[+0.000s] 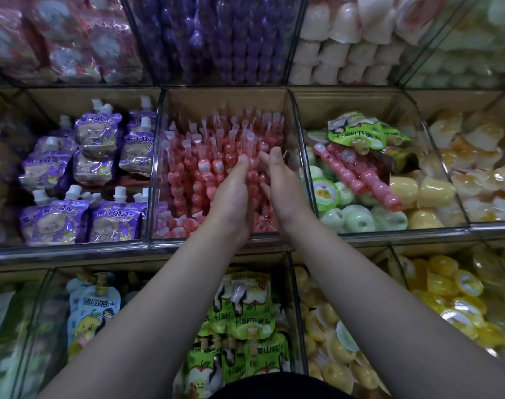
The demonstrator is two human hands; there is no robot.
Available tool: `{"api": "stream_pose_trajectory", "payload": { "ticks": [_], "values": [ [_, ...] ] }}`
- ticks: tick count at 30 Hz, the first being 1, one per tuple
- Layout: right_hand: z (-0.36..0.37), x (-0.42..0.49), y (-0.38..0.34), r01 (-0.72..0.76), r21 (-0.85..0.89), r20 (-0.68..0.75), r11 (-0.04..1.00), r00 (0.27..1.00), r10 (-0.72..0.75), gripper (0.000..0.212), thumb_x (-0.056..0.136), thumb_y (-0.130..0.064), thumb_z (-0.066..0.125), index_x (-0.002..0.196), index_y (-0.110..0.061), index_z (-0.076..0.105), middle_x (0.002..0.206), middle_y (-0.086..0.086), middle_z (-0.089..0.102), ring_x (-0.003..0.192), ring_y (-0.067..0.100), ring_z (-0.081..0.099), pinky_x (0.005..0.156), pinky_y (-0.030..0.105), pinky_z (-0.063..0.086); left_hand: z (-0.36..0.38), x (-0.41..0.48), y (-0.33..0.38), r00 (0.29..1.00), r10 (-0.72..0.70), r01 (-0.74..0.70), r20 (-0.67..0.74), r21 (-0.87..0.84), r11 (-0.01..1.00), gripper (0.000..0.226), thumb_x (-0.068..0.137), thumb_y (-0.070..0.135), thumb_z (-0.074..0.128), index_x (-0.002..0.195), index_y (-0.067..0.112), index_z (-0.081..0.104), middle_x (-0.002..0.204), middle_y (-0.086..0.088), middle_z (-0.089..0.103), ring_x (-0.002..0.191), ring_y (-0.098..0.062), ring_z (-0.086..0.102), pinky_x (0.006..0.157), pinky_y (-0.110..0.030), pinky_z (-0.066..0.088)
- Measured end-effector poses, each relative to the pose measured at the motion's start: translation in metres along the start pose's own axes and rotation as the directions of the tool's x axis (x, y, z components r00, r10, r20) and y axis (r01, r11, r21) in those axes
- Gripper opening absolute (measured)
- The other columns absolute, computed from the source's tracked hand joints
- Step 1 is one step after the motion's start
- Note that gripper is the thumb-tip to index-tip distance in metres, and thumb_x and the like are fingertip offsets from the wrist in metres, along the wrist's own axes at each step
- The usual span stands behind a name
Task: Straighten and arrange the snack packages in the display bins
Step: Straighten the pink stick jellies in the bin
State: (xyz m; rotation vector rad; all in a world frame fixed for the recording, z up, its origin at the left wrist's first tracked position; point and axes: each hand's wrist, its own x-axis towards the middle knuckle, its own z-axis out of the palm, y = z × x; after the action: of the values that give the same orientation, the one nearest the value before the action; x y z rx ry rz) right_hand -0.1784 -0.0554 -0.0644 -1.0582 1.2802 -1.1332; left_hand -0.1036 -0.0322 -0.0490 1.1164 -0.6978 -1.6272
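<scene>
Two hands work in the middle bin of the centre row, which is packed with pink sticks, too many to count, several dozen at least. Their long axes run from the bin's front edge to its back wall, with the white caps all pointing to the back. The left hand and right hand lie on top of the sticks near the bin's right wall. Each has its fingers straight and held together, and the palms face each other with a narrow bunch of sticks pressed between them. The fingertips point to the back wall, and both wrists cross the front edge. In the bin to the right, at least two stray sticks lie slantwise on a heap of green cups, caps toward the back left corner and tails toward the front right. One green pouch lies behind them near the back wall, its spout turned to the front. The bin to the left holds purple pouches, roughly ten, spouts toward the back.
</scene>
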Motion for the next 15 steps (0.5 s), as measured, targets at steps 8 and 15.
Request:
{"api": "stream_pose_trajectory", "payload": {
  "ticks": [8,15],
  "values": [
    [-0.024,-0.022,-0.004,0.117,0.081,-0.017,0.990,0.993,-0.116,0.063,0.092,-0.063,0.037,0.129,-0.017,0.061,0.117,-0.015,0.061,0.119,0.002,0.055,0.108,0.029,0.040,0.021,-0.014,-0.003,0.994,0.097,-0.100,0.058,0.057,0.993,0.035,0.107,0.037,0.030,0.117,0.022,0.059,0.096,0.022,0.068,0.087,0.012,0.060,0.086,-0.014,0.044],
    [-0.054,-0.031,-0.017,0.174,0.092,-0.094,0.980,0.982,-0.165,0.056,0.084,-0.064,0.036,0.113,-0.026,0.064,0.115,-0.013,0.064,0.118,0.004,0.057,0.110,0.032,0.041,0.056,-0.024,-0.009,0.985,0.123,-0.139,0.122,0.136,0.981,0.037,0.108,0.034,0.023,0.092,0.028,0.055,0.064,0.022,0.069,0.064,0.013,0.064,0.056,-0.007,0.047]
  ]
}}
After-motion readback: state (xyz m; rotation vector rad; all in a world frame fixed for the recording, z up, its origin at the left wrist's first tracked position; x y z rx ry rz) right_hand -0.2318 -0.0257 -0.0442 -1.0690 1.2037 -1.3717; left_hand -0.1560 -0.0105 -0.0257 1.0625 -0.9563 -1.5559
